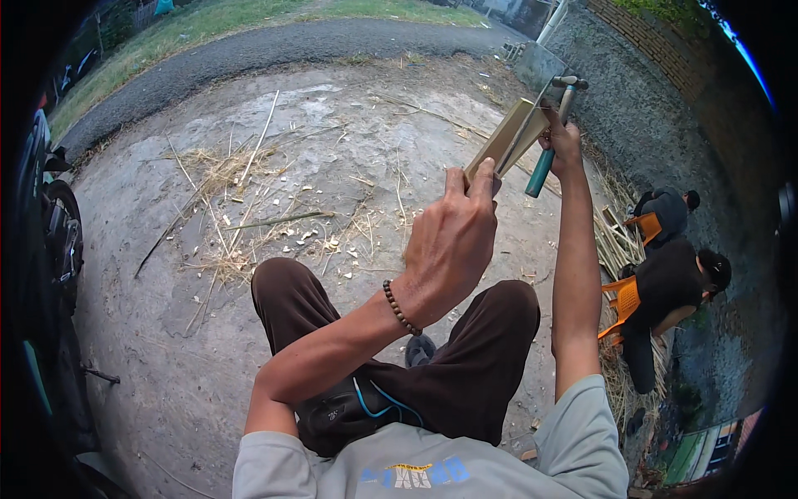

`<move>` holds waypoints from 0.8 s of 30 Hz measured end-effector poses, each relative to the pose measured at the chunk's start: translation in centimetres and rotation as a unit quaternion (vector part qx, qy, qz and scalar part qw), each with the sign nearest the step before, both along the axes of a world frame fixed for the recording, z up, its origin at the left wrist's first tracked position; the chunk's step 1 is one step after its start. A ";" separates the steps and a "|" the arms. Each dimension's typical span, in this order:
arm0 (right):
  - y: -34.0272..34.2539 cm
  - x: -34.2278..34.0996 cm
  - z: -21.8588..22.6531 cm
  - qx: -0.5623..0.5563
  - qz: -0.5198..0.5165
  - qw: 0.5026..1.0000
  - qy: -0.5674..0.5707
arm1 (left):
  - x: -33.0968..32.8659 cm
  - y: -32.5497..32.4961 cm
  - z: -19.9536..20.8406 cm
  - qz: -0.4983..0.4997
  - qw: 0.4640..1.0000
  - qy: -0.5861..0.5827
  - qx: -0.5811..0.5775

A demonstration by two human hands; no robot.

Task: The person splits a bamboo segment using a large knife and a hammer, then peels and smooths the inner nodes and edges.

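In front of me, up and to the right, my left hand (453, 237) is closed around the lower end of a pale split bamboo piece (496, 141). A thin dark metal strip (534, 116), perhaps a blade, runs along the bamboo; its lower end is hidden by my left fingers. Just beyond, my right hand (564, 145) grips a hammer (540, 173) by the middle of its handle. The hammer's dark metal head points up and its teal grip hangs below the hand. My right fingertips are close to the bamboo's upper end; whether they touch it I cannot tell.
Bamboo shavings and thin sticks (274, 216) litter the concrete ground. Two people sit on orange chairs (625, 303) at the right, beside a pile of bamboo strips (611, 237) and a rough wall (640, 125). A motorbike (62, 224) stands at the left edge.
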State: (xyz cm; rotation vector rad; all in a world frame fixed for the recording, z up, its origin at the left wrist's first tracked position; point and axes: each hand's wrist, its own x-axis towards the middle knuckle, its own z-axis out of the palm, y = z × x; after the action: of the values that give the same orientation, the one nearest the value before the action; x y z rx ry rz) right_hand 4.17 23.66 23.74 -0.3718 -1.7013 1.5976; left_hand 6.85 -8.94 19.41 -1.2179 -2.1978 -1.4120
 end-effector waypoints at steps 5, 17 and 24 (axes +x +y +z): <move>0.7 -0.4 -0.3 -0.016 -0.002 1.000 -0.003 | 0.2 -0.2 0.8 -0.027 0.999 -0.034 -0.016; 0.9 -1.7 -0.7 0.005 -0.006 1.000 -0.001 | -0.4 0.4 0.8 -0.011 0.998 0.015 -0.060; -0.2 0.9 3.0 0.039 -0.036 0.994 -0.090 | -1.8 0.9 2.2 -0.002 0.996 0.025 -0.084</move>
State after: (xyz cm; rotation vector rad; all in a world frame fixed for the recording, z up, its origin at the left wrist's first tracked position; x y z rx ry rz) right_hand 5.08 23.43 26.69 -0.5472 -1.8574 1.4778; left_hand 5.10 -8.07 21.63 -1.2986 -2.3185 -1.2047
